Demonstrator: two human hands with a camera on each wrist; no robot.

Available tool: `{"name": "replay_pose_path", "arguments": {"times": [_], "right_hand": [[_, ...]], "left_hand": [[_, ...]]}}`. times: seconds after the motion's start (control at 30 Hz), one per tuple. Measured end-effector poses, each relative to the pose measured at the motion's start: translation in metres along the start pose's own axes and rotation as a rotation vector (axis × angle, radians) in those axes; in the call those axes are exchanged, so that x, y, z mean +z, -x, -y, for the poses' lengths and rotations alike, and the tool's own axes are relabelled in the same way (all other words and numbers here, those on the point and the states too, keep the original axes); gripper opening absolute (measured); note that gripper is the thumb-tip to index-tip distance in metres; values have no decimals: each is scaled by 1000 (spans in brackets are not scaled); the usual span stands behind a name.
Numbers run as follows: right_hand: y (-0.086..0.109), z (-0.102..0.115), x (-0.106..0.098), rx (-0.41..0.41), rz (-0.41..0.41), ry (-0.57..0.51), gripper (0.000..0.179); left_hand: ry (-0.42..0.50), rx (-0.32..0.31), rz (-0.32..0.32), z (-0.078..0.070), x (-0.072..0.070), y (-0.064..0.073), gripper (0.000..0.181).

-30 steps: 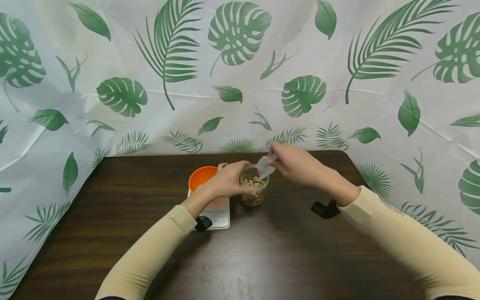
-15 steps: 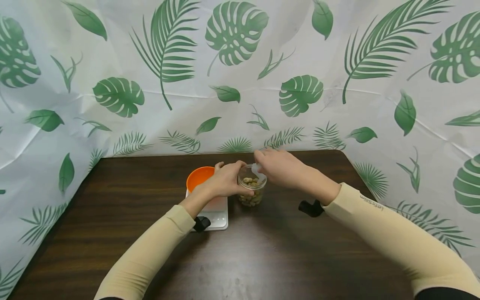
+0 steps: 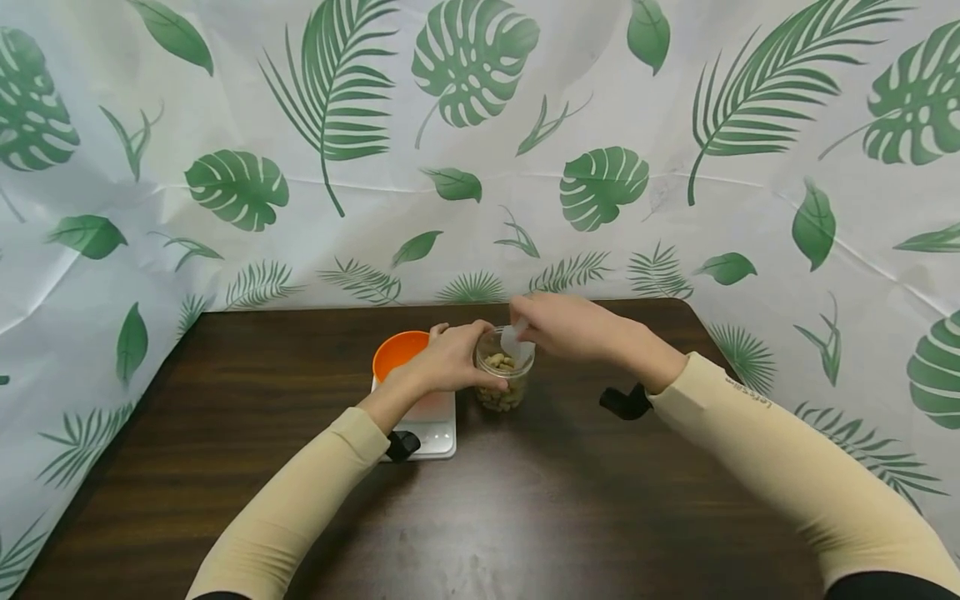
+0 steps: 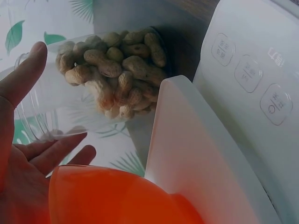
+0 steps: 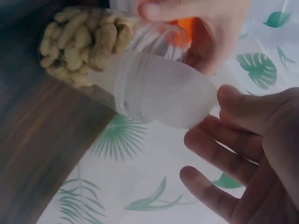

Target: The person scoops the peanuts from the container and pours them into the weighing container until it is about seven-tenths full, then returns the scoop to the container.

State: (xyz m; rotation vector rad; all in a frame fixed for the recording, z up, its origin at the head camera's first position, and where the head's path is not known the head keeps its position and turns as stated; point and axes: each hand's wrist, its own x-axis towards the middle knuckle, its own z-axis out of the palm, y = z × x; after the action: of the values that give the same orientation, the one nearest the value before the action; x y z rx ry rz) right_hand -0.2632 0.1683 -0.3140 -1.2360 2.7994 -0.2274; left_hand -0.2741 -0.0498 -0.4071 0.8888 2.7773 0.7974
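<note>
A clear jar [image 3: 517, 385], partly filled with unshelled peanuts [image 4: 117, 70], stands upright on the table. My left hand [image 3: 450, 360] holds it near the rim, thumb on one side and fingers round the other. Over the jar's mouth, my right hand [image 3: 566, 327] pinches a translucent white scoop [image 5: 173, 88] between thumb and fingers. The scoop's lower end reaches down inside the jar, beside the peanuts, as the right wrist view shows. Left of the jar, an orange bowl [image 3: 397, 350] sits on a white scale [image 3: 437, 444], partly covered by my left hand and wrist.
The dark wooden table [image 3: 480, 525] runs up to a white curtain [image 3: 480, 225] with green leaves printed on it. Button markings show on the scale in the left wrist view. Black wrist mounts [image 3: 626, 402] hang under both forearms.
My right hand has moved left and the scoop has gone from above the rim down into the jar. The left hand keeps its hold, and the bowl and scale have stayed put.
</note>
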Motion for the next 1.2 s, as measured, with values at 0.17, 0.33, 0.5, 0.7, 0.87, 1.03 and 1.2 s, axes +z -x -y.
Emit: {"name": "replay_pose_path", "arguments": {"times": [0.17, 0.33, 0.5, 0.7, 0.87, 1.03, 1.2], "right_hand": [[0, -7, -1, -53, 7, -59, 11], [0, -17, -3, -81, -23, -160, 10], [0, -23, 7, -89, -44, -193, 14], [4, -33, 16, -36, -117, -305, 10], [5, -33, 22, -82, -180, -298, 13], [8, -33, 27, -47, -219, -287, 11], [9, -31, 29, -67, -236, -259, 13]], "left_hand": [[-8, -7, 16, 0, 0, -1, 87], [4, 2, 13, 2, 0, -2, 86], [6, -4, 8, 3, 0, -1, 87], [5, 2, 5, 3, 1, -1, 87], [5, -2, -5, 2, 1, -1, 84], [22, 7, 2, 1, 0, 0, 85], [40, 14, 1, 0, 1, 0, 85]]}}
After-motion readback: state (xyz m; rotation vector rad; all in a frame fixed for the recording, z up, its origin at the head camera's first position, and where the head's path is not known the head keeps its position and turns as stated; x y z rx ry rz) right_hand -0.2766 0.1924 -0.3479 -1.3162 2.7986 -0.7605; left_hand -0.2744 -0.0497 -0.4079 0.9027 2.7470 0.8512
